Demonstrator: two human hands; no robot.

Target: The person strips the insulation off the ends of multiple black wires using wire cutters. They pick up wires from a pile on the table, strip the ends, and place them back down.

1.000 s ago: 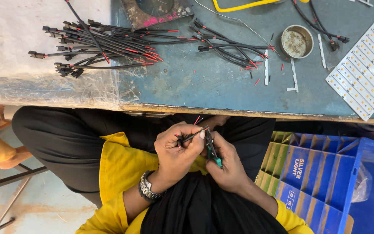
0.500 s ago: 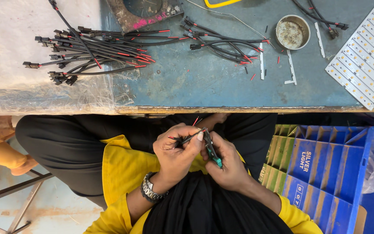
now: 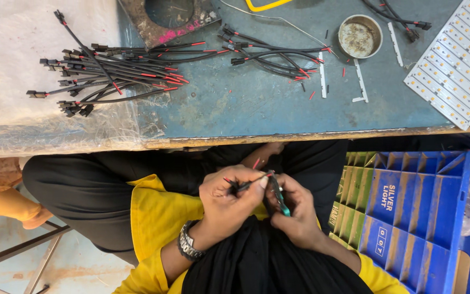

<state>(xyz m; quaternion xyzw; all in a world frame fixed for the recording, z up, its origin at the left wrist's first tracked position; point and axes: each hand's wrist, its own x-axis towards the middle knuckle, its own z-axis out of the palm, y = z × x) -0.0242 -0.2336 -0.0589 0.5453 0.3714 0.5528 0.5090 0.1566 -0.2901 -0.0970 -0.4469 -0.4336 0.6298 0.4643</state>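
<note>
Left hand pinches our black wire over the lap; right hand grips the green-handled cutter at its tip. We'd best bite just the insulation, below the counter.

The person wore a bright yellow top with sleeves that stopped partway down the arms. A long black cloth hung down the front, over the yellow. The legs were covered in black trousers. On the left wrist sat a silver metal watch with a chunky link band. The left hand and the right hand were bare, with no gloves and no rings that could be seen.
</note>
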